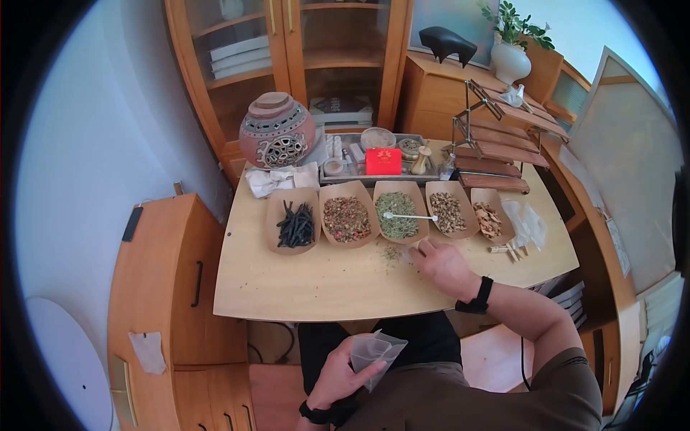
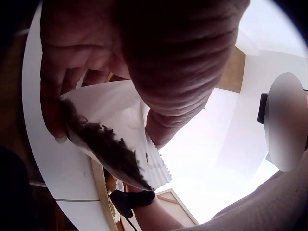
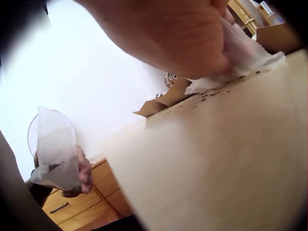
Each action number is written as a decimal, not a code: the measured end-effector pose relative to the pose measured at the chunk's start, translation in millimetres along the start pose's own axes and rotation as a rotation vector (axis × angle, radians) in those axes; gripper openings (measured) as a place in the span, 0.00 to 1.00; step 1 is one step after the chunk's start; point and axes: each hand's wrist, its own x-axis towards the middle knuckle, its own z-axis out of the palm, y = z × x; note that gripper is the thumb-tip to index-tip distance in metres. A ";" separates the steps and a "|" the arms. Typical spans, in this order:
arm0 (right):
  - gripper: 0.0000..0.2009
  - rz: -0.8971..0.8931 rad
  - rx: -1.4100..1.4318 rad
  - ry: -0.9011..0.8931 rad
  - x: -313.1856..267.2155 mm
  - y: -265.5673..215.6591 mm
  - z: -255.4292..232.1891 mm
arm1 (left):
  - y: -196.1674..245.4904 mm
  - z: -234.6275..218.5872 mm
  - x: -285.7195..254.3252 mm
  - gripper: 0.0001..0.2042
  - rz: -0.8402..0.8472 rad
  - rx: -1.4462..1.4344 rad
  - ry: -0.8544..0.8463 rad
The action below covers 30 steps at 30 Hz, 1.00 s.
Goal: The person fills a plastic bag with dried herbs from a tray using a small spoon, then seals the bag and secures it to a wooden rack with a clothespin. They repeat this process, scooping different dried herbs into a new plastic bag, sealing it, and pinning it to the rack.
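Low over my lap, my left hand (image 1: 336, 377) holds a translucent tea bag (image 1: 375, 353) between thumb and fingers. Dark dried bits (image 2: 103, 142) fill the bag's lower part in the left wrist view. My right hand (image 1: 447, 271) reaches to the table just in front of the paper tray of green herbs (image 1: 397, 208). Its fingers pinch another translucent bag (image 3: 245, 55), close over the tabletop beside spilled herb crumbs (image 1: 388, 253). A white double-ended spoon (image 1: 410, 216) lies across the green herbs.
Other paper trays hold black strips (image 1: 295, 226), a mixed reddish herb blend (image 1: 346, 218), brown pieces (image 1: 448, 212) and pale slices (image 1: 488, 221). Spare translucent bags (image 1: 528, 226) and wooden clips (image 1: 507, 251) lie at right. Behind stand a red box (image 1: 383, 161), a pierced pot (image 1: 277, 133) and a folding rack (image 1: 499, 144).
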 end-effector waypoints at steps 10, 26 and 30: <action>0.06 -0.055 0.080 -0.027 31.3 -12.5 -25.2 | -5.7 2.5 -0.8 0.28 0.012 -0.001 -0.006; 0.06 0.097 -0.035 -0.003 26.2 -9.2 -3.4 | -5.7 -0.1 -11.7 0.27 0.015 -0.035 0.032; 0.07 0.157 -0.049 -0.003 26.4 -13.5 4.0 | -7.2 2.9 -6.7 0.27 0.032 -0.032 -0.003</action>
